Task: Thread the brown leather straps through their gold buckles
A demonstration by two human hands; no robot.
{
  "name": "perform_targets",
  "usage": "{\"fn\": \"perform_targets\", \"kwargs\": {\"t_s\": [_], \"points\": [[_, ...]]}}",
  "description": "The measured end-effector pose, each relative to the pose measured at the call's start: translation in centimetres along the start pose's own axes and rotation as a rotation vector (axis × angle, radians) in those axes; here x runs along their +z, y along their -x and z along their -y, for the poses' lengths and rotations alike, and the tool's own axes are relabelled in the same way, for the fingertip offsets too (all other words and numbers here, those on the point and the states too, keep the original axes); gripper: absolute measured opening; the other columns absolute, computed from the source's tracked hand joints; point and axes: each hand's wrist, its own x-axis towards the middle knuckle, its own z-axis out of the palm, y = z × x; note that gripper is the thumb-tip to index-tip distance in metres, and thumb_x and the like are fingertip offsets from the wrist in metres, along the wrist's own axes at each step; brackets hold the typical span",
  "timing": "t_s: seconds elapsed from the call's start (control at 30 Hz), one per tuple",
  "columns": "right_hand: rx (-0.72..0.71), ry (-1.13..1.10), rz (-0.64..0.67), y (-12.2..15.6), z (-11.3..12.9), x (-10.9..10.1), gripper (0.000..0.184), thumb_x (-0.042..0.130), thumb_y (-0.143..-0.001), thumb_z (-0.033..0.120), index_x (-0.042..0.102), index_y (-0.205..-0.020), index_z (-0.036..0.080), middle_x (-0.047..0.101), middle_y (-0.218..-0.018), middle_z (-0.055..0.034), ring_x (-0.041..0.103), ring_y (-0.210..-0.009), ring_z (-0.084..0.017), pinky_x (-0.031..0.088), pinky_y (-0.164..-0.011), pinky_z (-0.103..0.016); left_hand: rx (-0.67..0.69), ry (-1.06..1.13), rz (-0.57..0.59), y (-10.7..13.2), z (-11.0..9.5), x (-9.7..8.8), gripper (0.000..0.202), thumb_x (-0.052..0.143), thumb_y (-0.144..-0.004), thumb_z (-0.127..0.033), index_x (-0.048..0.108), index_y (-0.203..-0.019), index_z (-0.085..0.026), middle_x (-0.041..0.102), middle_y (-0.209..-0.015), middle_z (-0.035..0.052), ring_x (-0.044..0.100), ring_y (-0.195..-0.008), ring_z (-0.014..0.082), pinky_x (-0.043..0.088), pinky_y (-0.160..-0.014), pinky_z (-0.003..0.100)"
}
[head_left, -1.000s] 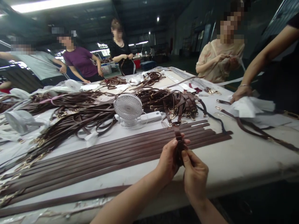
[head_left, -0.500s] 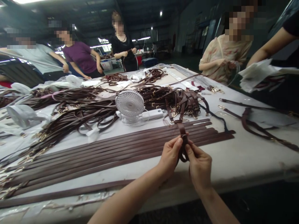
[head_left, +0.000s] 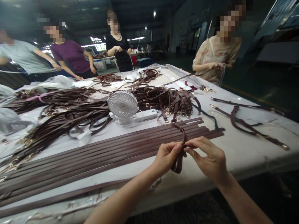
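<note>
A brown leather strap [head_left: 178, 165], folded into a loop at its lower end, is held above the table's near edge. My left hand [head_left: 166, 155] is closed on it, with thumb and fingers pinching just above the loop. From the right, my right hand [head_left: 207, 157] pinches the same strap at that spot with its fingertips. The strap's upper part runs up and away toward a heap of buckled straps [head_left: 182, 101]. Exactly what lies between the fingertips is too small to make out. Beneath and beyond my hands lies a row of long flat brown straps [head_left: 112, 146].
A white fan [head_left: 123, 105] stands mid-table beside a white power strip [head_left: 147, 115]. Bundled straps [head_left: 70, 118] with metal clips cover the left. Several finished-looking straps [head_left: 247, 121] lie at the right. Co-workers stand around the far side, one in a patterned top [head_left: 215, 56].
My right hand has turned outward and now pinches with fingertips. The strap's loop hangs lower and more to the left. The arm with white sheets at the right has left the view.
</note>
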Motion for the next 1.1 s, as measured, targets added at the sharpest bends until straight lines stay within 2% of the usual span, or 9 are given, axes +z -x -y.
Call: {"fn": "perform_targets", "kwargs": {"t_s": [0.07, 0.23, 0.43, 0.57, 0.77, 0.87, 0.97, 1.03, 1.1], "points": [[0.026, 0.004, 0.028, 0.1, -0.1, 0.0, 0.003, 0.071, -0.090, 0.021, 0.070, -0.089, 0.023, 0.067, -0.080, -0.0030, 0.062, -0.074, -0.019, 0.054, -0.067, -0.032, 0.003, -0.008, 0.000, -0.1, 0.0, 0.0, 0.058, 0.061, -0.087, -0.066, 0.081, -0.098, -0.012, 0.070, -0.074, 0.0092, 0.058, -0.062, 0.0140, 0.043, -0.060, 0.024], [0.089, -0.037, 0.122, 0.5, -0.6, -0.2, 0.011, 0.064, -0.095, 0.022, 0.059, -0.085, 0.022, 0.057, -0.079, -0.0007, 0.055, -0.074, -0.017, 0.047, -0.069, -0.029, -0.008, -0.062, 0.007, 0.0, 0.3, -0.4, 0.067, 0.051, -0.091, -0.070, 0.080, -0.108, -0.012, 0.069, -0.070, 0.0069, 0.055, -0.059, 0.0136, 0.039, -0.059, 0.024], [0.403, -0.159, 0.171, 0.3, -0.7, -0.5, 0.021, 0.061, -0.096, 0.035, 0.055, -0.081, 0.022, 0.055, -0.075, 0.0010, 0.051, -0.069, -0.016, 0.041, -0.065, -0.029, 0.011, -0.186, 0.078, 0.1, 0.6, -1.0, 0.073, 0.034, -0.097, -0.069, 0.075, -0.120, -0.013, 0.059, -0.060, 0.0021, 0.047, -0.056, 0.0134, 0.035, -0.059, 0.026], [0.561, -0.275, 0.179, 0.1, -2.8, -1.5, 0.024, 0.063, -0.093, 0.042, 0.056, -0.083, 0.021, 0.050, -0.071, 0.0025, 0.046, -0.067, -0.016, 0.037, -0.062, -0.029, -0.003, -0.204, 0.028, -0.4, 1.1, -1.2, 0.071, 0.039, -0.096, -0.069, 0.079, -0.104, -0.011, 0.056, -0.061, 0.0033, 0.047, -0.058, 0.0138, 0.034, -0.059, 0.026], [0.620, -0.311, 0.016, -0.7, -7.2, -4.2, 0.032, 0.075, -0.083, 0.049, 0.064, -0.081, 0.019, 0.054, -0.068, 0.0007, 0.048, -0.066, -0.016, 0.040, -0.063, -0.030, -0.007, -0.139, 0.094, -1.0, 1.3, -0.9, 0.067, 0.042, -0.095, -0.068, 0.075, -0.085, -0.010, 0.060, -0.069, 0.0062, 0.043, -0.059, 0.0125, 0.032, -0.058, 0.026], [0.685, -0.478, -0.075, -0.6, -6.5, -3.3, 0.035, 0.082, -0.078, 0.049, 0.067, -0.088, 0.019, 0.057, -0.073, 0.0003, 0.052, -0.067, -0.016, 0.045, -0.064, -0.029, -0.011, -0.077, 0.035, -1.0, 1.2, -0.8, 0.066, 0.049, -0.092, -0.069, 0.074, -0.081, -0.009, 0.058, -0.065, 0.0051, 0.040, -0.056, 0.0113, 0.031, -0.056, 0.026], [0.801, -0.731, -0.079, 0.2, -4.1, -0.9, 0.045, 0.086, -0.073, 0.052, 0.069, -0.097, 0.018, 0.060, -0.075, 0.0003, 0.052, -0.065, -0.014, 0.049, -0.062, -0.027, 0.017, -0.071, 0.001, -0.7, 1.1, -0.8, 0.064, 0.050, -0.092, -0.068, 0.075, -0.084, -0.009, 0.057, -0.065, 0.0046, 0.041, -0.056, 0.0116, 0.033, -0.057, 0.026], [0.893, -0.822, -0.093, 0.8, -2.8, 0.7, 0.045, 0.088, -0.070, 0.053, 0.072, -0.092, 0.017, 0.062, -0.075, -0.0010, 0.051, -0.062, -0.012, 0.049, -0.057, -0.026, 0.023, -0.120, 0.039, -0.3, 1.0, -0.8, 0.064, 0.046, -0.094, -0.066, 0.076, -0.088, -0.010, 0.058, -0.066, 0.0047, 0.043, -0.058, 0.0125, 0.034, -0.058, 0.026], [0.959, -0.855, -0.201, 1.2, -2.7, 1.6, 0.040, 0.091, -0.067, 0.048, 0.072, -0.084, 0.017, 0.065, -0.077, -0.0020, 0.051, -0.060, -0.011, 0.049, -0.055, -0.025, 0.028, -0.216, 0.062, 0.1, 0.9, -0.6, 0.063, 0.042, -0.097, -0.064, 0.077, -0.093, -0.012, 0.057, -0.066, 0.0034, 0.042, -0.059, 0.0126, 0.033, -0.059, 0.026]]}}
